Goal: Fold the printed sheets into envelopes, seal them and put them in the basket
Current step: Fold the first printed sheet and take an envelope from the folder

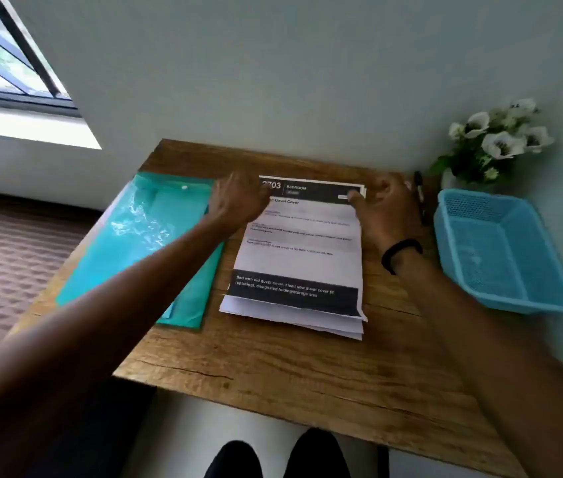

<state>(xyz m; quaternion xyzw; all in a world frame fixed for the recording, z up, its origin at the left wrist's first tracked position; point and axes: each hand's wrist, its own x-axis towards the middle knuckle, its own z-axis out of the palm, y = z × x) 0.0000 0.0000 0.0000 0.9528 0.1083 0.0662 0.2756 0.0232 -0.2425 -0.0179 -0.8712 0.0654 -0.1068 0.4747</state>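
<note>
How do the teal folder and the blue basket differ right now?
The teal folder lies flat left of the stack of printed sheets; the blue basket stands on the table's right edge. The folder is a smooth, glossy sleeve with a snap button; the basket has perforated mesh walls. The left forearm crosses over the folder; nothing touches the basket. Both are bluish plastic and sit on the table.

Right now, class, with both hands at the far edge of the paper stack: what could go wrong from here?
1. The printed sheets lie in a loose, uneven stack, so the left hand and right hand may lift several at once.
2. The right hand is close to the black pen; a nudge could roll it away.
3. The blue basket overhangs the table edge and might tip.
</note>
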